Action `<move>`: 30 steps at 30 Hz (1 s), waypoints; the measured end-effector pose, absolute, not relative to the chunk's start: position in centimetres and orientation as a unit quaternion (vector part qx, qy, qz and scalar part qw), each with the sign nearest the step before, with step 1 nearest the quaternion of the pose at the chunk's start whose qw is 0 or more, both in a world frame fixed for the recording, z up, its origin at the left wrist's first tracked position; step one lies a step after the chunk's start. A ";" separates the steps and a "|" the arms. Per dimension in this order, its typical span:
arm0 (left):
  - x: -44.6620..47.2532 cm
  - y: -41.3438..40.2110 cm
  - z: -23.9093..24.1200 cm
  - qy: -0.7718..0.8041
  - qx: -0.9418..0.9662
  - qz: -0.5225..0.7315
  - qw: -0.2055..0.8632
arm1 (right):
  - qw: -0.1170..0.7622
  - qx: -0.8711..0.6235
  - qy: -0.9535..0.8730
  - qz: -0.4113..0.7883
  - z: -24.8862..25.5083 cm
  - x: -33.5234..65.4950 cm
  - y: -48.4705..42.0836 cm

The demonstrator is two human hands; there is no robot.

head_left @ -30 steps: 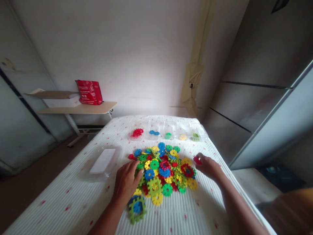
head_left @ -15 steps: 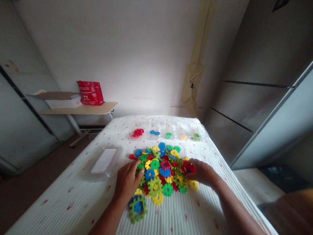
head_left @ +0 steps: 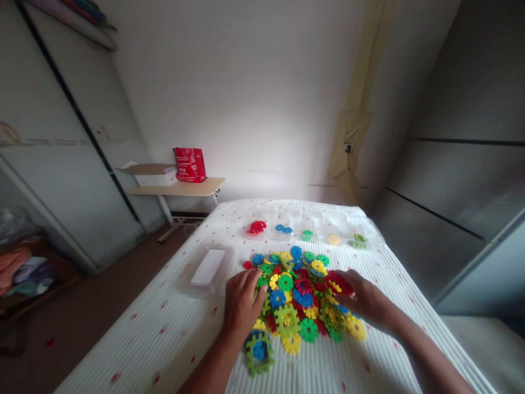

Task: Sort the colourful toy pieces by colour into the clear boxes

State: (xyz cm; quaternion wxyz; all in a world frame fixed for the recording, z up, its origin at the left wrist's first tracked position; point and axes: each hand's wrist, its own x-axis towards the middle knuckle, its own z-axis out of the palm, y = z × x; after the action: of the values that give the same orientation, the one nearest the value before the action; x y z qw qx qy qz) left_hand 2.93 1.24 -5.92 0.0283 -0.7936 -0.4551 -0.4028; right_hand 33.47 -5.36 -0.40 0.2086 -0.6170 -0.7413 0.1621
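Note:
A heap of coloured plastic gear-shaped pieces [head_left: 301,295] lies on the white ribbed bed cover [head_left: 172,328]. My left hand [head_left: 241,306] rests palm down on the heap's left edge, fingers loosely bent over the pieces. My right hand [head_left: 363,300] is at the heap's right side, fingers pinched on a red ring-shaped piece [head_left: 338,283]. A green square frame piece with a blue gear inside [head_left: 259,352] lies just below my left wrist. Behind the heap stands a row of clear trays holding sorted red [head_left: 257,226], blue [head_left: 283,228], green [head_left: 307,235], yellow [head_left: 333,239] and light green [head_left: 360,239] pieces.
A clear lidded box [head_left: 207,268] lies left of the heap. A small side table [head_left: 180,189] with a red bag [head_left: 189,164] and a cardboard box stands by the back wall. Wardrobe doors rise on the right; clothes are piled at the far left.
My right hand moved from the heap's right edge in over it and took hold of a red ring piece. The camera view swung to the left. My left hand stayed put.

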 end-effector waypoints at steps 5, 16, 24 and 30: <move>3.5 0.4 -5.5 -0.425 -0.741 -0.485 -0.187 | 0.207 -0.567 -0.782 0.154 0.5 28.2 -5.0; 3.4 0.7 -5.3 -0.440 -0.532 -0.485 -0.537 | 0.183 -0.504 -0.843 0.044 -0.5 19.4 -3.0; 3.6 1.0 -5.3 -0.458 -0.505 -0.496 -0.538 | 0.240 -0.480 -0.843 0.025 -2.6 21.1 -2.9; 3.3 1.3 -4.2 -0.488 -0.490 -0.514 -0.507 | 0.285 -0.448 -0.843 -0.089 -2.5 23.2 -3.6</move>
State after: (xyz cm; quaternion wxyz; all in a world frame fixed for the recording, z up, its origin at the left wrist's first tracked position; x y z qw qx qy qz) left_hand 3.28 1.27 -4.20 -0.5067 -0.4904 -0.4880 -0.5144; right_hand 23.15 -3.56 -2.48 0.2851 -0.4477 -0.8429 -0.0888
